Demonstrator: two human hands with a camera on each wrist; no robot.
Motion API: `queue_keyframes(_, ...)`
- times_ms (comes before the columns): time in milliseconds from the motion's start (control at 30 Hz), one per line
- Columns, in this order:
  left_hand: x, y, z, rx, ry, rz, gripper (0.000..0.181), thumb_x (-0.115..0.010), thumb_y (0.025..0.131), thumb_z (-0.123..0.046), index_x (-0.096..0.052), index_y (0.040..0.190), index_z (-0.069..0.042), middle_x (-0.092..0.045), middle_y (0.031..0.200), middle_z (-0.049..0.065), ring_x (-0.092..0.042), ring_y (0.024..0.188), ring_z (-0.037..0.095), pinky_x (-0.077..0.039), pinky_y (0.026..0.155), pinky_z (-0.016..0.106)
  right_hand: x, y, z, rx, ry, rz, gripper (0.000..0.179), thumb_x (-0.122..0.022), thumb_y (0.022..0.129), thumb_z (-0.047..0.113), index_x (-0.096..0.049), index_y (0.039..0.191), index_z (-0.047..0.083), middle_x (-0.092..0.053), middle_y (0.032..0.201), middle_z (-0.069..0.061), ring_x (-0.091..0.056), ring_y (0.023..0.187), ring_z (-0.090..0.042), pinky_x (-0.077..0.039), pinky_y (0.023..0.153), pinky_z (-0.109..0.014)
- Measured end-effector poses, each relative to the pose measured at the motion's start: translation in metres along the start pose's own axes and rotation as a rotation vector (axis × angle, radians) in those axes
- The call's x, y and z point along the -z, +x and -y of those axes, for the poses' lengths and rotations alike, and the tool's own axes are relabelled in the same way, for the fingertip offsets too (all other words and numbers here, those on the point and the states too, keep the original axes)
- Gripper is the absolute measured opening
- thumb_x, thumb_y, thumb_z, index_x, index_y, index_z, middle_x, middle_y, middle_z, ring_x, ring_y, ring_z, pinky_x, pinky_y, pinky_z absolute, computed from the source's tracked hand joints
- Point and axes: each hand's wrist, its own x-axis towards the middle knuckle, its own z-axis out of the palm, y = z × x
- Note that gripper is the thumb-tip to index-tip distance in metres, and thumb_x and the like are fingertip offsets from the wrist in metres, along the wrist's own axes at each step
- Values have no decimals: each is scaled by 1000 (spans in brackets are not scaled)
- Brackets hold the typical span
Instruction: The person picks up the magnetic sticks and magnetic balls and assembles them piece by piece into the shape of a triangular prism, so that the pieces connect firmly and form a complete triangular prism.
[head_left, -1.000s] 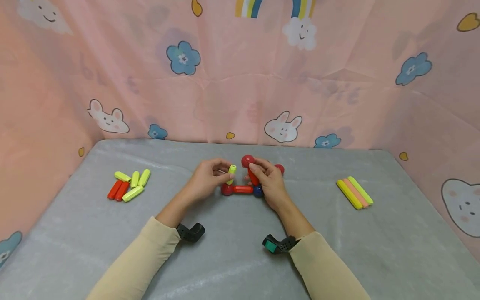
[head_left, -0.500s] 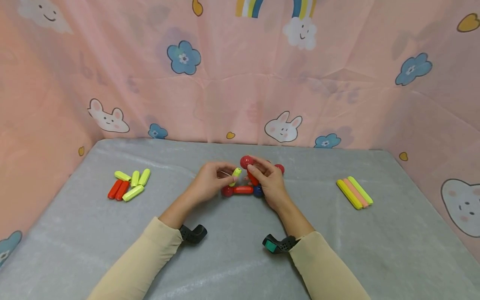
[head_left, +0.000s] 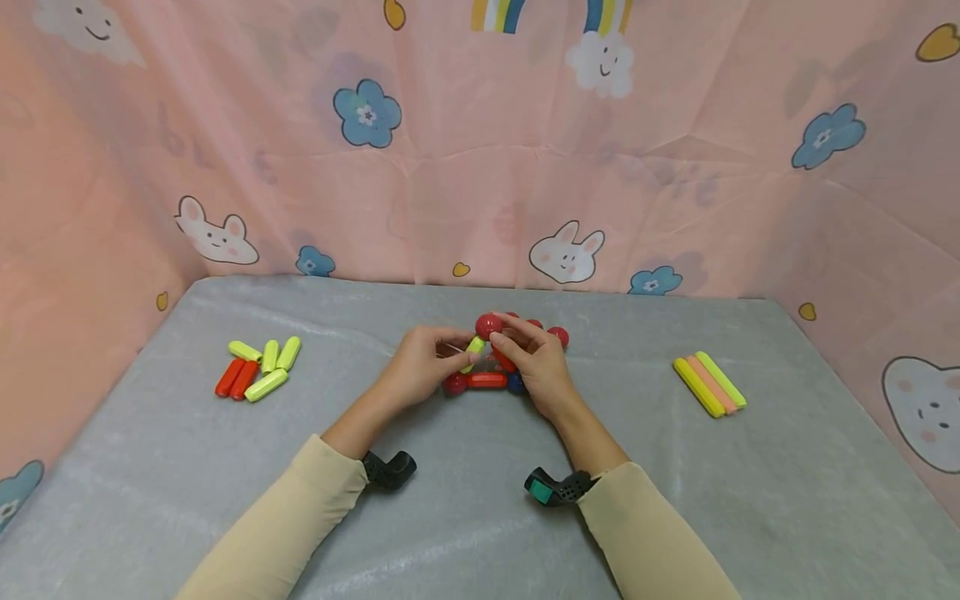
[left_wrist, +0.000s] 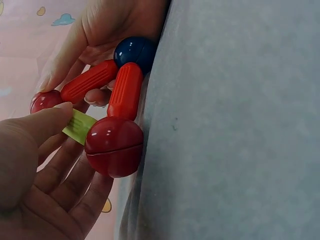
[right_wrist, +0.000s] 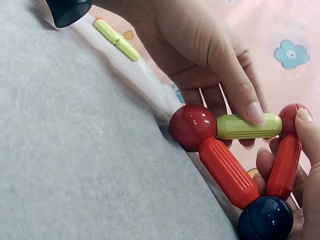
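Two hands on one small triangle, mid-tabletop (head_left: 480,525). L hand (head_left: 417,363) has the lime rod (right_wrist: 245,128) pinched, thumb vs. fingers; R hand (head_left: 546,365) grips the upper red ball (right_wrist: 287,120) & upper red rod (right_wrist: 285,167), thumb on the ball. Lime rod spans upper red ball to lower red ball (right_wrist: 192,127), apparently touching both; can't tell if fully seated. Lower red rod (right_wrist: 229,172) links that lower ball to the blue ball (right_wrist: 265,220).

To do it well, I'd say: R hand as steady anchor, rod in line w/ both ball centers, press gently, then let go slowly, since joints may swivel or pop if L thumb drags. Chk both ends 1st.

Edges/room: tabletop's far edge & pink curtain (head_left: 465,208) sit behind the work, so back off toward the near side, where there's more grey surface. Loose lime rods (head_left: 266,387) & loose red rods (head_left: 242,381) lie well off to L, three long sticks (head_left: 709,385) well off to R; neither lot in the way. Tighter spot: extra red balls (head_left: 558,337) just behind R hand; knuckles could bump 'em & they may roll.
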Motion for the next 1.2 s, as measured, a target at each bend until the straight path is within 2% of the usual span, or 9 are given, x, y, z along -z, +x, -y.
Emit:
queue_keyframes(133,0,0,0,14,-1,-2,32,-75,92,-16,-72,122,-4,-75,116,12,-73,102,24,-59,89,37,1,0,-1,0,-13,5,38,-64,99,10,-62,135,1,-69,95,8,-70,76,-9,-59,73,-22)
queue_keyframes(267,0,1,0,13,1,15,33,-74,93,-18,-71,123,-4,-75,117,12,-73,104,24,-59,90,37,2,-1,0,-29,-16,-3,37,-61,102,17,-63,136,4,-69,103,4,-71,75,-11,-59,71,-24)
queue_keyframes(400,5,1,1,17,14,48,36,-73,93,-19,-69,126,-6,-74,118,12,-73,103,25,-60,87,37,2,-1,2,-52,-9,3,37,-58,103,19,-61,138,5,-67,114,-4,-72,77,-12,-60,72,-24)
queue_keyframes(600,10,-2,7,31,24,52,34,-74,92,-17,-70,125,-7,-75,114,12,-72,100,25,-60,84,35,-2,-1,5,-97,-61,18,39,-59,103,23,-60,139,8,-66,126,-15,-73,85,-15,-61,75,-27)
queue_keyframes(733,9,-1,7,20,18,58,33,-74,92,-16,-70,124,-7,-75,114,12,-72,101,25,-60,85,36,0,-2,10,-100,-197,8,40,-62,102,26,-61,140,12,-67,128,-16,-69,98,-18,-58,85,-26)
queue_keyframes(867,9,0,7,29,1,69,37,-75,91,-13,-68,127,-7,-75,113,13,-73,101,25,-60,84,35,6,-1,17,-67,-385,71,46,-67,99,26,-59,142,12,-67,129,-16,-67,108,-25,-56,94,-32)
queue_keyframes(1000,5,0,8,33,-1,87,42,-78,89,-13,-67,128,-7,-75,112,13,-73,97,23,-60,82,33,14,0,23,-45,-545,113,51,-70,96,26,-57,143,11,-68,128,-15,-67,95,-26,-58,82,-33)
queue_keyframes(1133,1,-3,5,50,21,103,42,-77,90,-16,-66,129,-7,-75,112,14,-73,94,21,-59,78,31,22,0,31,-63,-633,157,53,-73,94,24,-57,142,10,-70,123,-14,-64,84,-23,-56,70,-27)
queue_keyframes(1200,1,-4,4,60,44,115,39,-73,92,-17,-66,129,-7,-74,113,15,-73,96,22,-59,79,32,25,-1,35,-89,-652,213,51,-75,92,25,-59,139,11,-71,121,-12,-67,88,-22,-58,73,-30)
